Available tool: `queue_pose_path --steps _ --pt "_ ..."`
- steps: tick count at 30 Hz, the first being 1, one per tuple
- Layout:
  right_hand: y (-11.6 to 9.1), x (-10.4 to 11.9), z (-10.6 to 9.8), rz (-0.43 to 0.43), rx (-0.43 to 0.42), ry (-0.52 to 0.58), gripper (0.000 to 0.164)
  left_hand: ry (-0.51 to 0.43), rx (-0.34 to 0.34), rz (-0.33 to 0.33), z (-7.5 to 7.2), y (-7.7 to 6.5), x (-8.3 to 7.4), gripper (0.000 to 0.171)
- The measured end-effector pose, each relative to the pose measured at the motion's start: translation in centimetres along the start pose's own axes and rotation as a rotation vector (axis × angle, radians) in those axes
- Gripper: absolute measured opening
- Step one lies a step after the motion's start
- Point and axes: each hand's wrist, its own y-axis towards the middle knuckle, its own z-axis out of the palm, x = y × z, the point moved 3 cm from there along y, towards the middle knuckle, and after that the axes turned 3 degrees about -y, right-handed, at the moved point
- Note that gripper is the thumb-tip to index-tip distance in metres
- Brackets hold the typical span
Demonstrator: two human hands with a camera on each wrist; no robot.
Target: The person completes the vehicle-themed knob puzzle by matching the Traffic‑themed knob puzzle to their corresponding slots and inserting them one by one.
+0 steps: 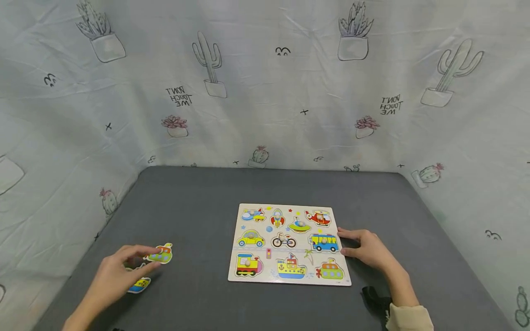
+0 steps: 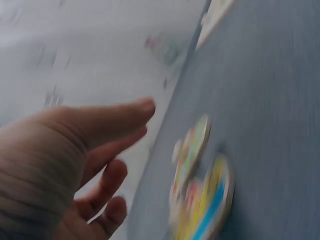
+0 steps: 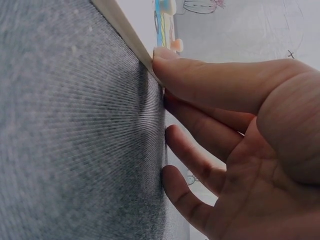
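A submarine puzzle piece [image 1: 164, 253], green with an orange top, is at the left, between the thumb and index finger of my left hand [image 1: 118, 273] in the head view. The left wrist view, blurred, shows a gap between the left fingertips [image 2: 146, 106] and the submarine piece [image 2: 192, 147]. Close by is a boat piece [image 1: 140, 285], yellow and blue, partly hidden by the hand. My right hand [image 1: 368, 248] touches the right edge of a wooden puzzle board [image 1: 269, 248] with thumb and index finger, and the other fingers reach down near the tabletop [image 3: 90, 150].
The board carries several vehicle pieces, among them a bus [image 1: 324, 242], a car [image 1: 250, 238] and a train [image 1: 248, 265]. Boat and submarine pictures show along its lower edge. A dark object [image 1: 374, 299] lies by the right wrist. Printed curtain [image 1: 265, 92] encloses the grey table.
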Motion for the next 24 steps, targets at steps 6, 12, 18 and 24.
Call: queue_pose_path --steps 6,12,18,24 --pt "0.1 0.2 -0.1 -0.010 -0.005 -0.007 0.056 -0.067 0.060 -0.167 -2.6 -2.3 4.2 0.029" --pt "-0.1 0.2 0.1 0.002 -0.010 -0.009 0.055 -0.140 0.123 -0.191 -2.2 -2.7 5.2 0.024" --pt "-0.2 0.2 0.1 -0.002 -0.017 0.006 0.056 -0.164 0.102 -0.174 -1.7 -2.8 5.7 0.021" --pt "-0.1 0.3 -0.1 -0.011 -0.021 0.006 0.055 -0.165 0.093 -0.166 -1.7 -2.7 6.1 0.021"
